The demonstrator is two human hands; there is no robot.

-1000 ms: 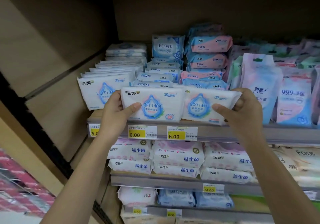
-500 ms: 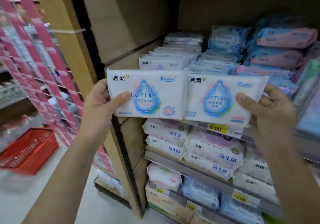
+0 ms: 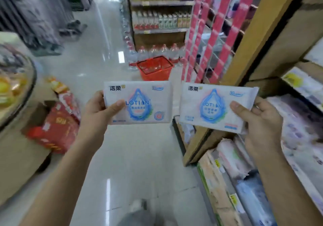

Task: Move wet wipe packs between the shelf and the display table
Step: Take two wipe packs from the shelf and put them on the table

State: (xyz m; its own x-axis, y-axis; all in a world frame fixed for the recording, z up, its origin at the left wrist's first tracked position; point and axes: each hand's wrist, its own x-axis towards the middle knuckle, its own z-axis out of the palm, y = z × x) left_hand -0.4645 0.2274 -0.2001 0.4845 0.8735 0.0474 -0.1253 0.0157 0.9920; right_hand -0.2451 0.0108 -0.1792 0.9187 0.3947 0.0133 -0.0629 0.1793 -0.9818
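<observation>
White plastic wet wipe packs, two, each printed with a blue droplet and "LOTION", held up in the air over the glossy aisle floor (image 3: 136, 156), faces toward the camera.

Left pack (image 3: 139, 101): left hand (image 3: 97, 110) grips its left edge, thumb curled over the front, fingers behind.

Right pack (image 3: 216, 105): right hand (image 3: 260, 119) grips its right edge, thumb across the front, fingers curled behind. Pack slightly tilted, right end lower.

Packs side by side, narrow gap, not touching.

Shelf unit (image 3: 253, 42) at right, wooden upright, stocked rows blurred. Rounded display table (image 3: 17, 149) at far left, yellow goods on top, blurred.

Red shopping basket (image 3: 153, 67) on the floor beyond the packs, just beside water bottles (image 3: 157, 51).
</observation>
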